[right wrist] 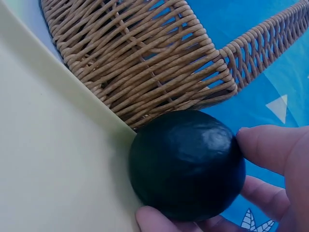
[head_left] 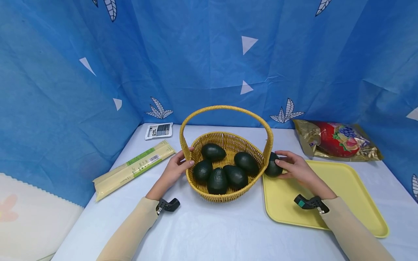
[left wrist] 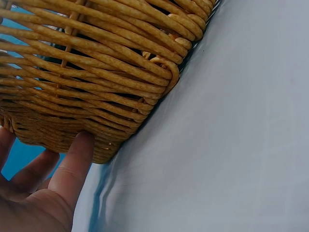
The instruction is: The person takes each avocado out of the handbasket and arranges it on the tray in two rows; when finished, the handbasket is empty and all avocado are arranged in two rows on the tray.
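Note:
A yellow wicker basket with a tall arched handle holds several dark green avocados. At its left end, my left hand grips the side near the handle's foot; the thumb lies against the outer weave in the left wrist view. My right hand holds another avocado between thumb and fingers. This avocado is just outside the basket's right end, over the corner of the yellow tray. The avocado's far side is hidden in the head view.
A long pack of noodles lies to the left, with a small white packet behind it. A shiny gold and red bag lies behind the tray. Blue curtains enclose the white table at the back and sides.

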`<state>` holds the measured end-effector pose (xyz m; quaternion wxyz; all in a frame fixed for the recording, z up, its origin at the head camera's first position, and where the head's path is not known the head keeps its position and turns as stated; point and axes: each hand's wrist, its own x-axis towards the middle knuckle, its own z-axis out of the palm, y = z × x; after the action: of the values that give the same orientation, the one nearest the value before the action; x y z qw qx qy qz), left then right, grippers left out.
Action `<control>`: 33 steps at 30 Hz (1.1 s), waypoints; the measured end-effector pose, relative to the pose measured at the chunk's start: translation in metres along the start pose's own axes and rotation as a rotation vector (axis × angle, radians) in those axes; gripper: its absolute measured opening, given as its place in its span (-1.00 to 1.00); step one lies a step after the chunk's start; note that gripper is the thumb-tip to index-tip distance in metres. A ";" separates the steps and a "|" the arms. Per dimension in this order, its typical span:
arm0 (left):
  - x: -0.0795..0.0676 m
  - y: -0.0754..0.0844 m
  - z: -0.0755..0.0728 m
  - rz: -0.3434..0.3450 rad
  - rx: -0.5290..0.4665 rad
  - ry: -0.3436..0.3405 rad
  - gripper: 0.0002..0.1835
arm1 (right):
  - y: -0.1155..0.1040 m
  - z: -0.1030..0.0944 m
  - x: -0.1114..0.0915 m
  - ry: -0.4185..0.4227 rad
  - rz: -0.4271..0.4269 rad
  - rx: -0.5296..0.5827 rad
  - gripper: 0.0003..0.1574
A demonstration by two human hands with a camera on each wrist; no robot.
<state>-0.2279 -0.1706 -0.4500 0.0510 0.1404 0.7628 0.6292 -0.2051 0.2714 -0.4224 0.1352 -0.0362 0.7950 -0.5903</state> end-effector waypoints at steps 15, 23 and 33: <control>-0.001 0.001 0.000 -0.003 0.006 0.000 -0.39 | -0.005 -0.011 -0.005 0.027 -0.011 -0.019 -0.19; 0.001 0.000 -0.001 -0.002 0.013 0.004 -0.40 | -0.020 -0.028 -0.018 0.064 -0.086 -0.026 -0.31; 0.002 0.000 -0.001 -0.012 0.029 0.002 -0.41 | -0.038 -0.030 -0.034 0.074 -0.228 -0.030 -0.64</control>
<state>-0.2297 -0.1710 -0.4500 0.0518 0.1360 0.7727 0.6179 -0.1838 0.2950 -0.3726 0.0370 -0.1066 0.7988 -0.5909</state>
